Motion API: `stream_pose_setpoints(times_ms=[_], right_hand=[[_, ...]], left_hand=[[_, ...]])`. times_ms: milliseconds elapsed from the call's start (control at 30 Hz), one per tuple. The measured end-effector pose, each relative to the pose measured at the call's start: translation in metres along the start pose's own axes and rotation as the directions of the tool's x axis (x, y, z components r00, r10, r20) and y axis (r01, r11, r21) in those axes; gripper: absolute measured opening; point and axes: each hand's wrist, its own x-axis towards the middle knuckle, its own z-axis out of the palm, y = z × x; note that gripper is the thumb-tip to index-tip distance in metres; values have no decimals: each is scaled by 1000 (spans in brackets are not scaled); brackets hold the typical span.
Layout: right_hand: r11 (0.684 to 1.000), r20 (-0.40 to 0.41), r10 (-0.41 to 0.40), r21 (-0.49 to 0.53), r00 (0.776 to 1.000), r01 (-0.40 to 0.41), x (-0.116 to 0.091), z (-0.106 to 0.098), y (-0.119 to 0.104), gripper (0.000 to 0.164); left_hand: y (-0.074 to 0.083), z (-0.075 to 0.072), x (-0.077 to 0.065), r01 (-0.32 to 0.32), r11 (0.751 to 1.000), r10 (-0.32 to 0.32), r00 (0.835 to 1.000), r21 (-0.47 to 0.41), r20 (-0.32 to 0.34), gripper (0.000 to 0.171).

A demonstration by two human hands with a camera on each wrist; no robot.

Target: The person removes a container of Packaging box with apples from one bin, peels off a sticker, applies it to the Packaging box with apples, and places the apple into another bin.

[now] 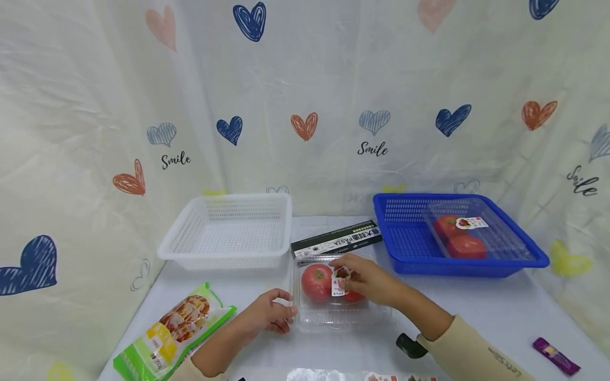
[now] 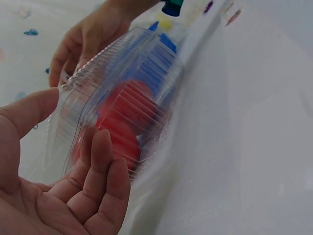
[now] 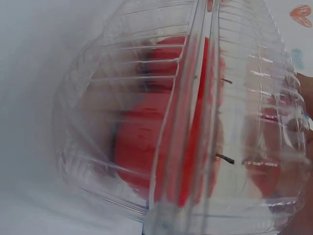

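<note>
A clear plastic clamshell box [image 1: 324, 317] with two red tomatoes [image 1: 316, 282] lies on the table in front of me. On its lid is a white sticker label [image 1: 338, 283] with a red fruit print. My right hand [image 1: 369, 278] pinches the label's edge against the lid, fingertips bent over it. At the box's left side is my left hand [image 1: 274, 312], fingers loosely bent and fingertips at the box wall. In the left wrist view the left hand [image 2: 73, 181] has its thumb and fingers apart beside the box; whether they touch it is hard to tell.
A blue basket [image 1: 393, 259] at back right holds another labelled tomato box [image 1: 505, 241]. A white basket [image 1: 224, 262] stands at back left, with a black pasta box [image 1: 338, 239] between. A green food bag [image 1: 173, 333], purple packet [image 1: 556, 356] and sticker sheet [image 1: 352, 375] lie nearer.
</note>
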Motion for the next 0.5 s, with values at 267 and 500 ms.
stream_pose_setpoints(times_ms=[267, 500], right_hand=[[1000, 64, 13, -1, 998, -13, 2, -2, 1, 46], [999, 84, -20, -48, 996, 24, 3, -1, 4, 49]], left_hand=[[0, -1, 1, 14, 1000, -14, 1000, 19, 0, 42], [1, 0, 0, 12, 1000, -12, 1000, 20, -1, 44]])
